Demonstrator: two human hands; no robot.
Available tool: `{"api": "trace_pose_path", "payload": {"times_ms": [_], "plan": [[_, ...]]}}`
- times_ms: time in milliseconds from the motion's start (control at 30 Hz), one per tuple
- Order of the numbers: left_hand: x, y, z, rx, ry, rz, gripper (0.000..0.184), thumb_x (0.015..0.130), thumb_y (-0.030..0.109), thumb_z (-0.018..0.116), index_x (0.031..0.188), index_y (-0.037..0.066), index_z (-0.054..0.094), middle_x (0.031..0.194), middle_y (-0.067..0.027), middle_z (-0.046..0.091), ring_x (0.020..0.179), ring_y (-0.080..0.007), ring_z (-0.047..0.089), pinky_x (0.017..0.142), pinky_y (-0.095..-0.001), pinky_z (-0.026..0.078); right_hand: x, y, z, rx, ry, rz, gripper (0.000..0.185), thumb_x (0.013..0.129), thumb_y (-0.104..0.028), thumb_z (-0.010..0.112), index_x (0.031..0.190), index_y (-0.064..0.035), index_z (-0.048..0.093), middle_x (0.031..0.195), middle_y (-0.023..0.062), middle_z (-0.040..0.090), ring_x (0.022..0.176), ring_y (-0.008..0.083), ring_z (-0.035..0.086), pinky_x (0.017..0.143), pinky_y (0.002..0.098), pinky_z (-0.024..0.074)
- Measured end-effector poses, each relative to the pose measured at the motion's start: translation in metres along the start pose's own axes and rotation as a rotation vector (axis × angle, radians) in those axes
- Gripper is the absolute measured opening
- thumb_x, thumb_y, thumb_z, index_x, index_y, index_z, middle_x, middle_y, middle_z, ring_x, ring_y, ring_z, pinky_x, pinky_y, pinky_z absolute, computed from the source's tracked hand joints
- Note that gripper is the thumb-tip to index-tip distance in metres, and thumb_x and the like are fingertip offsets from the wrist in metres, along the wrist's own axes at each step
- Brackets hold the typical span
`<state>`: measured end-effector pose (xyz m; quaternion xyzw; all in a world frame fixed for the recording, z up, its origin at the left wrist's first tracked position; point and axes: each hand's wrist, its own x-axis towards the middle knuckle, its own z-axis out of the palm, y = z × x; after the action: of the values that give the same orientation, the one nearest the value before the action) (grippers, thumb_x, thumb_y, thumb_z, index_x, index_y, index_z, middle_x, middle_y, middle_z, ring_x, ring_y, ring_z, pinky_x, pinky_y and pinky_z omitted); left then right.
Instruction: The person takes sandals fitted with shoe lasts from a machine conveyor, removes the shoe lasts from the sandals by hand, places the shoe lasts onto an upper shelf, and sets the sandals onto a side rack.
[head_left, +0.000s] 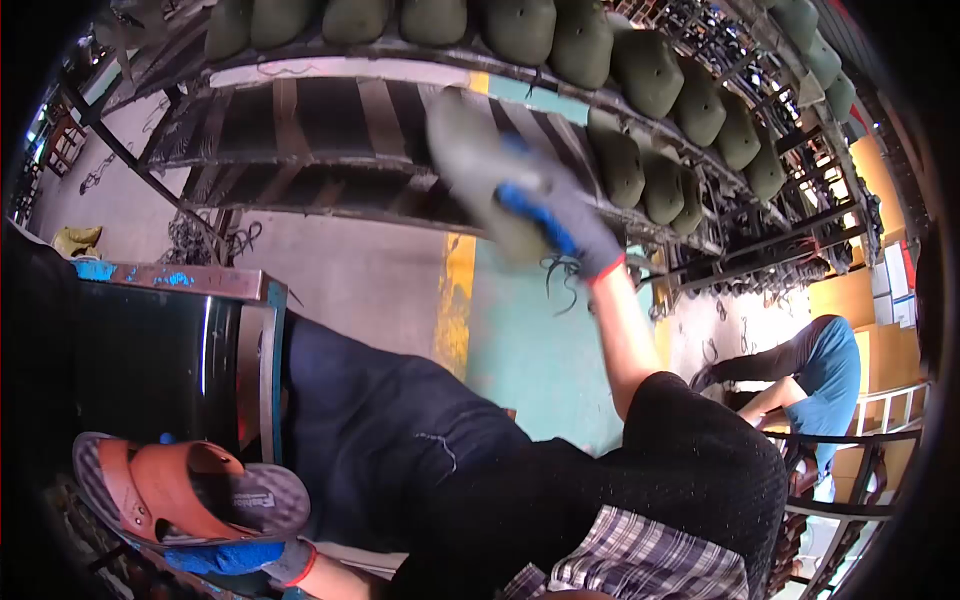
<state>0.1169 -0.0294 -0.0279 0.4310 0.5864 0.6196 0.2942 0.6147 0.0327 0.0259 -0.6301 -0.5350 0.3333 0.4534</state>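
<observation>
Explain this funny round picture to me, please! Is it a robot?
No robot: a person wears a camera on their head, looking forward and down. Their left hand, in a glove, holds an orange-brown sandal. Their gloved right hand reaches out holding a blurry grey-green shoe last, a foot-shaped block that shoes are shaped around. Similar olive-green shoe lasts line the rack. Over on the right, you can see part of another person.

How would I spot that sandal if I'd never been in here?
Find the paint-flecked metal frame at the picture's left. Just below it, the gloved left hand holds the sandal. Orange-brown straps set it apart from the plain olive-green pieces along the rack.
</observation>
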Motion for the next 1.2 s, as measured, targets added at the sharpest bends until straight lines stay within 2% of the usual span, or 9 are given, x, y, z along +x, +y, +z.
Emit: {"api": "trace_pose_path", "payload": {"times_ms": [67, 133, 267, 467, 633, 733, 867, 1067, 1200], "plan": [[0.000, -0.001, 0.005, 0.010, -0.008, -0.008, 0.055, 0.115, 0.039, 0.050, 0.157, 0.003, 0.052, 0.152, -0.0122, 0.062, 0.137, -0.0260, 0.062, 0.119, -0.0423, 0.049, 0.089, 0.050, -0.089, -0.922, 0.182, 0.294, 0.063, 0.095, -0.056, 0.071, 0.127, -0.0010, 0.072, 0.119, 0.0295, 0.076, 0.106, 0.0376, 0.077, 0.093, 0.0444, 0.0610], [0.001, 0.000, 0.010, 0.003, -0.003, -0.012, 0.054, 0.116, 0.039, 0.050, 0.157, 0.004, 0.052, 0.151, -0.0117, 0.063, 0.137, -0.0254, 0.062, 0.119, -0.0420, 0.049, 0.112, 0.131, -0.130, -1.519, 0.367, -0.128, 0.051, 0.104, -0.044, 0.053, 0.096, -0.0013, 0.080, 0.103, 0.0271, 0.078, 0.089, 0.0456, 0.076, 0.081, 0.0540, 0.0608], [0.000, -0.002, 0.006, 0.052, 0.026, -0.011, 0.052, 0.117, 0.038, 0.049, 0.156, 0.004, 0.054, 0.151, -0.0108, 0.063, 0.137, -0.0243, 0.062, 0.119, -0.0413, 0.049, 0.080, 0.075, -0.071, -1.574, 0.597, 0.001, 0.046, 0.095, -0.029, 0.066, 0.131, -0.0006, 0.067, 0.134, 0.0295, 0.065, 0.123, 0.0460, 0.062, 0.106, 0.0575, 0.0476], [-0.023, 0.022, 0.016, 0.246, -0.078, 0.072, 0.049, 0.118, 0.037, 0.047, 0.155, 0.005, 0.056, 0.151, -0.0094, 0.064, 0.136, -0.0225, 0.062, 0.119, -0.0403, 0.049, -0.036, -0.049, 0.192, -0.251, -0.315, -0.768, 0.081, 0.089, -0.021, 0.085, 0.157, 0.0034, 0.048, 0.149, 0.0260, 0.060, 0.141, 0.0417, 0.056, 0.120, 0.0497, 0.0422], [0.012, 0.017, -0.023, -0.567, 0.554, -0.132, 0.048, 0.118, 0.039, 0.048, 0.154, 0.009, 0.058, 0.149, -0.0072, 0.065, 0.133, -0.0201, 0.064, 0.118, -0.0401, 0.050, -0.097, -0.099, 0.260, 0.095, -0.779, -0.495, 0.084, 0.089, -0.019, 0.086, 0.159, 0.0039, 0.046, 0.148, 0.0226, 0.060, 0.138, 0.0408, 0.059, 0.119, 0.0476, 0.0450], [-0.011, 0.034, -0.086, -0.746, 0.363, -0.175, 0.058, 0.117, 0.031, 0.052, 0.167, 0.004, 0.039, 0.166, -0.0156, 0.049, 0.151, -0.0274, 0.050, 0.128, -0.0438, 0.040, -0.098, -0.121, 0.307, 0.380, -0.710, -0.371, 0.085, 0.093, -0.016, 0.083, 0.163, 0.0044, 0.040, 0.151, 0.0230, 0.059, 0.140, 0.0362, 0.059, 0.119, 0.0460, 0.0452], [-0.092, 0.061, -0.121, 0.626, 0.433, -0.029, 0.077, 0.107, 0.019, 0.058, 0.172, -0.003, 0.022, 0.168, -0.0216, 0.039, 0.156, -0.0291, 0.037, 0.130, -0.0423, 0.027, -0.132, -0.161, 0.387, 0.244, -1.190, -0.696, 0.086, 0.099, -0.018, 0.074, 0.168, 0.0062, 0.029, 0.164, 0.0318, 0.044, 0.148, 0.0489, 0.050, 0.123, 0.0483, 0.0409], [-0.212, 0.026, -0.291, -0.445, 1.022, -0.248, 0.042, 0.103, 0.013, 0.065, 0.144, 0.005, 0.060, 0.122, -0.0048, 0.069, 0.112, -0.0194, 0.068, 0.102, -0.0366, 0.056, -0.200, -0.212, 0.411, 0.312, -1.798, -0.689, 0.062, 0.100, -0.020, 0.076, 0.157, -0.0050, 0.056, 0.153, 0.0190, 0.060, 0.131, 0.0364, 0.065, 0.112, 0.0414, 0.0526], [-0.169, 0.015, -0.443, 0.272, 0.981, -0.638, 0.048, 0.099, 0.036, 0.076, 0.132, 0.006, 0.058, 0.097, -0.0030, 0.068, 0.069, -0.0115, 0.064, 0.056, -0.0274, 0.054, -0.173, -0.205, 0.416, 0.321, -1.857, -0.432, 0.051, 0.101, -0.024, 0.076, 0.144, -0.0006, 0.064, 0.141, 0.0211, 0.068, 0.126, 0.0360, 0.069, 0.107, 0.0425, 0.0550]]}}
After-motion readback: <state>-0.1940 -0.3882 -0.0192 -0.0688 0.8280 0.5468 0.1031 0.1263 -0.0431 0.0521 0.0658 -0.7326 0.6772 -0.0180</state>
